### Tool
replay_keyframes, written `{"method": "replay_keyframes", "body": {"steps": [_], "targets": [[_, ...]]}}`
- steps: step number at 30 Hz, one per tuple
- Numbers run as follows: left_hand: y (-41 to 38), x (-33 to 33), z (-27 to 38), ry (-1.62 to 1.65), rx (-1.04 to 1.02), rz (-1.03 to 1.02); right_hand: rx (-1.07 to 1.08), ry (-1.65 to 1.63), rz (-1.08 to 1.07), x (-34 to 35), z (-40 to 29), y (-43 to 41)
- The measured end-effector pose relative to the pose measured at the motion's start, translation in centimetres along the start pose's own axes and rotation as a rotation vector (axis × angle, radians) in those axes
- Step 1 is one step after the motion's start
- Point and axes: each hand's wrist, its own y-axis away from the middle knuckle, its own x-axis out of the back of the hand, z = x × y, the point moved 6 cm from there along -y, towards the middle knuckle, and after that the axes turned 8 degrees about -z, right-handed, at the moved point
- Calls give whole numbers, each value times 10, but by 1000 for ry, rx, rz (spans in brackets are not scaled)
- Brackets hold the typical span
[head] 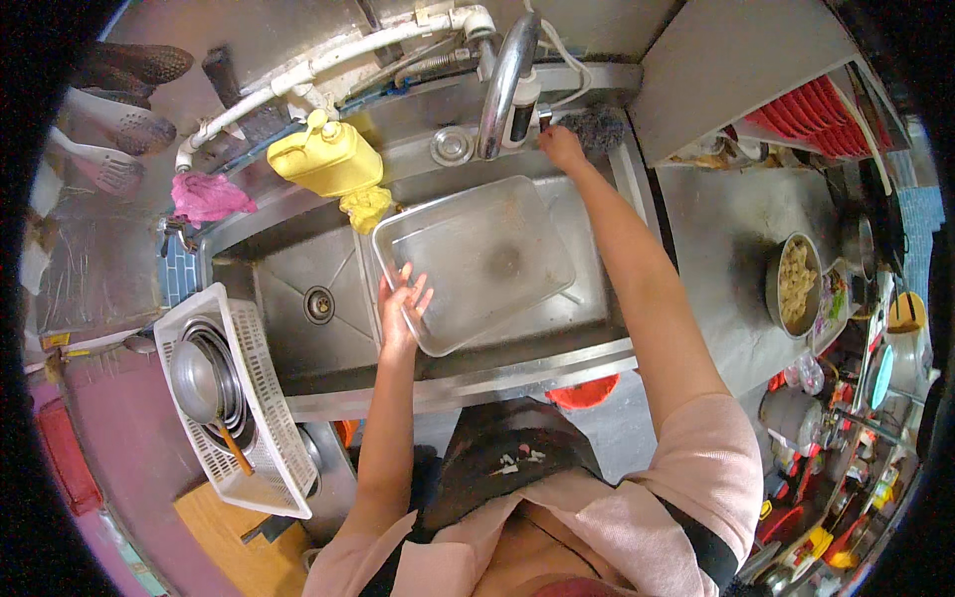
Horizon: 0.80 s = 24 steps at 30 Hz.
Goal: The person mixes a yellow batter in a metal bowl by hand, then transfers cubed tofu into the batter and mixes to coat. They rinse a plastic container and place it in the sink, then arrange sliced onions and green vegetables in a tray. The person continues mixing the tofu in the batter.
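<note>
My left hand [401, 307] grips the near left rim of a clear plastic tub [477, 261], which is tilted over the right basin of a stainless steel sink [589, 328]. With my arm stretched forward, my right hand [561, 146] is at a small fitting behind the sink, to the right of the curved metal faucet [509, 86]; its fingers look closed around the fitting, but what they hold is partly hidden. A dark scouring pad [593, 130] lies just right of that hand. Beside the faucet stands a white bottle [520, 112] with a dark label.
A yellow jug [328, 158] and yellow cloth [365, 209] sit behind the basin divider. At left, a white plastic basket [261, 403] holds metal bowls and a wooden-handled pan [195, 380]. The left basin has a drain [319, 304]. On the right counter stands a bowl of food [795, 287].
</note>
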Motion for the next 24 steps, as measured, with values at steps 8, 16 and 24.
{"method": "replay_keyframes", "body": {"steps": [8,16,24], "targets": [[11,0,1,-38,32,108,-375,-1273,-462,-135,-125,148],[24,-8,-1,-4,27,11,-284,-1565,-654,-138,-159,183],[8,-5,-11,94,9,-182,43,232,254,30,-53,206]]}}
